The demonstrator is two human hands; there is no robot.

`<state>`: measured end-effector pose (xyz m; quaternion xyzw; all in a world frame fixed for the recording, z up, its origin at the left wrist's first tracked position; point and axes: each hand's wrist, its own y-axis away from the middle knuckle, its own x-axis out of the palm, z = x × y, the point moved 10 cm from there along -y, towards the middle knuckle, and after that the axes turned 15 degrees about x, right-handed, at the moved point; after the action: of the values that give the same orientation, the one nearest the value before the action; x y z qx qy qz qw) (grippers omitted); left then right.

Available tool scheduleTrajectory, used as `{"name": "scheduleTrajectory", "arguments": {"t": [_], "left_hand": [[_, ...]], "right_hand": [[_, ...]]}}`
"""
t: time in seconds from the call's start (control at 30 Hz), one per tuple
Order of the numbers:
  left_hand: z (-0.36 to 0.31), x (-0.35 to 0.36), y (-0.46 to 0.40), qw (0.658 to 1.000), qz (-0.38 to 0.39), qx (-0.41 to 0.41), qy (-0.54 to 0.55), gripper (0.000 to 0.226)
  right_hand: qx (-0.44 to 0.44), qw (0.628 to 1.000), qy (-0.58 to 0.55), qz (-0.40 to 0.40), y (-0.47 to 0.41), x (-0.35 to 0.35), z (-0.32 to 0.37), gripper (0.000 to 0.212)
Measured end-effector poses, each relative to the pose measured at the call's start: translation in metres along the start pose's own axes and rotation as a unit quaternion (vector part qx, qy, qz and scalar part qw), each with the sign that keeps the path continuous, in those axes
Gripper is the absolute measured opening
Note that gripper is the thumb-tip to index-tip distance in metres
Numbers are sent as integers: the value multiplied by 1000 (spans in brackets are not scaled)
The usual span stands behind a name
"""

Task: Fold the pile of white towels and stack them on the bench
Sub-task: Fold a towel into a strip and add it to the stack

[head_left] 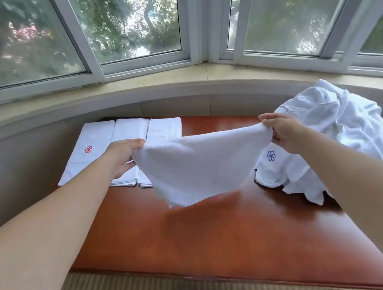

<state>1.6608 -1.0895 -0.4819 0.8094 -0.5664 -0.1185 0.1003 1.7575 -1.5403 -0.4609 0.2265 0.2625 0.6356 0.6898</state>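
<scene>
Head view: left hand [122, 160] and right hand [284, 133] each pinch a top corner of a small white towel [202, 168] in curled fingers, and it hangs slack above the red-brown surface [201, 239]. Drawing the top edge taut and matching corners should give a square fold. Folded towels [119, 141] lie far left; the unfolded pile [330, 131] sits right.

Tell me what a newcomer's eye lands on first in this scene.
First, the white towel stretched in mid-air above the bench, its top corners pinched by the left hand and the right hand. Next, the rumpled pile of white towels at the bench's right end, then the folded towels lying side by side at the far left.
</scene>
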Motion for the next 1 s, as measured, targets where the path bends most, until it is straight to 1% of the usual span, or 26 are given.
{"name": "scheduleTrajectory", "arguments": {"t": [0.13,0.23,0.3,0.37,0.47,0.5,0.53,0.6,0.63,0.67,0.73,0.77,0.8,0.83,0.9,0.97,1.0], "left_hand": [[-1,12,-17,999,6,23,-31,22],[-4,21,-17,998,10,32,-56,26],[-8,23,-16,997,0,39,-70,29],[-12,25,-13,994,-16,50,-92,30],[-17,29,2,984,-31,66,-164,32],[-18,31,9,979,-38,70,-188,35],[-19,36,17,975,-42,73,-206,38],[-18,45,31,964,-35,80,-251,45],[-17,48,39,956,-37,85,-279,47],[-16,51,48,949,-41,90,-300,46],[-18,57,66,936,-46,104,-333,30],[-22,60,76,924,-43,113,-363,19],[-27,60,84,909,-41,121,-397,11],[-32,60,91,895,-42,130,-425,10],[-45,54,102,874,-73,148,-457,17],[-63,45,112,867,-127,167,-452,17],[-70,42,115,861,-147,178,-453,16]], "right_hand": [[9,1000,-1,-11,-20,-8,-5,23],[22,999,43,-13,-30,-14,-11,24],[27,997,72,-1,-34,-18,-9,27],[48,995,88,29,-34,-19,-3,25],[83,982,126,109,-24,-14,8,12],[83,976,150,131,-20,-14,12,13],[75,971,178,142,-17,-15,17,18],[37,954,272,123,-14,-23,25,29],[6,935,339,103,-12,-28,29,30],[-28,911,404,82,-10,-30,34,26],[-94,864,493,32,-3,-35,48,8],[-133,848,513,14,0,-37,57,3],[-171,837,520,4,4,-37,65,8],[-201,830,520,-2,7,-36,73,9],[-241,827,509,-4,17,-35,84,8],[-275,825,494,-17,26,-34,96,6],[-297,821,487,-27,31,-34,102,9]]}}
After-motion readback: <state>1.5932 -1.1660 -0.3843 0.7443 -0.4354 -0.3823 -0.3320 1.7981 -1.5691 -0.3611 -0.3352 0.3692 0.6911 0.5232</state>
